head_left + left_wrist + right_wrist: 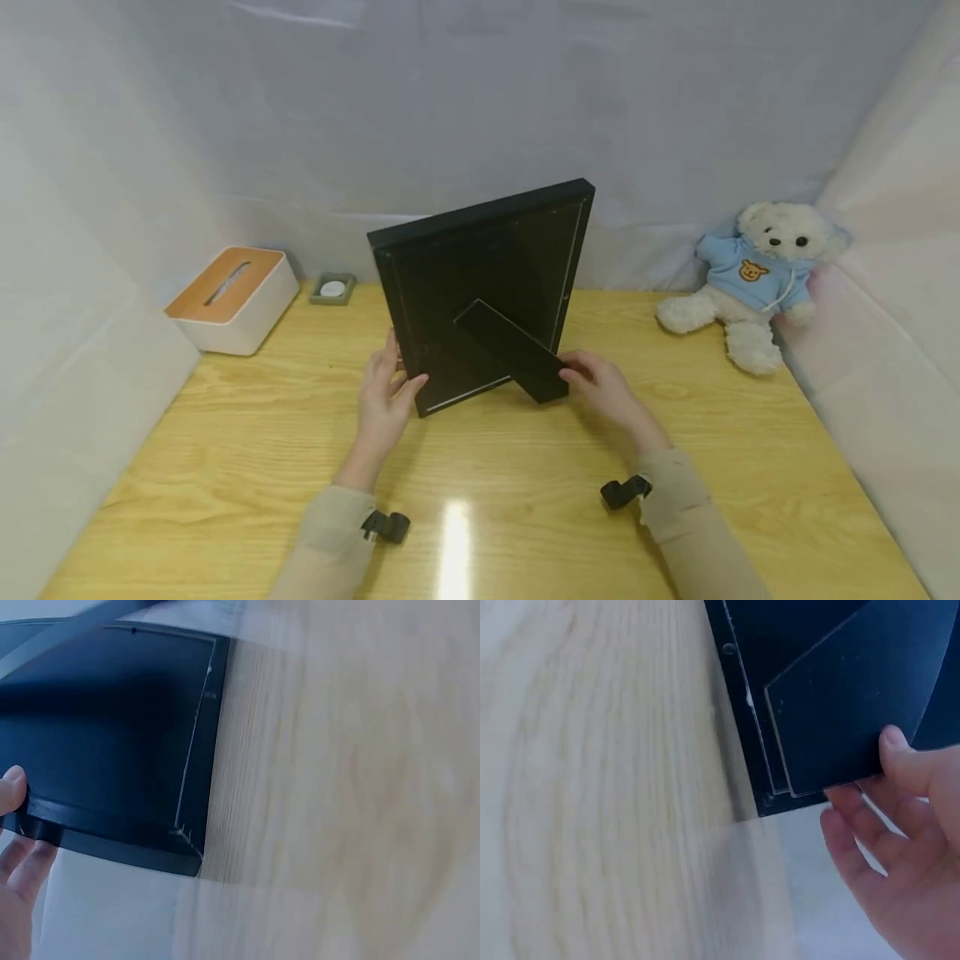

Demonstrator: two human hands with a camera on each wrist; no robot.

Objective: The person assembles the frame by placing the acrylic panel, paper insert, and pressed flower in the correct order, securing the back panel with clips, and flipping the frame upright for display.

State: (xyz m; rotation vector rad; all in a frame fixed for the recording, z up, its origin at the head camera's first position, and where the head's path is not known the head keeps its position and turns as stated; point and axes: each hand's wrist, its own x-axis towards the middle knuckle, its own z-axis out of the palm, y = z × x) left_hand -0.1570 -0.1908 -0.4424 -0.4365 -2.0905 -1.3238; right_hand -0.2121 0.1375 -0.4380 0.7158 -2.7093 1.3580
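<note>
A black picture frame (450,333) stands tilted in the middle of the table, its back toward me. From that back a black easel leg (510,346) swings out toward the lower right. My left hand (384,400) grips the frame's left edge low down, thumb on the back and fingers behind it. In the left wrist view the thumb (10,791) lies on the frame's rim near a lower corner. My right hand (603,387) pinches the easel leg near its free end. The right wrist view shows the thumb on the leg (832,712) and the fingers underneath.
A white tissue box (258,308) with an orange lid stands at the left back. Beside it sits a small grey square dish (317,297) holding a round white item. A white teddy bear (757,275) in a blue hoodie leans at the right back. Pale curtains (480,100) enclose the wooden table (525,500).
</note>
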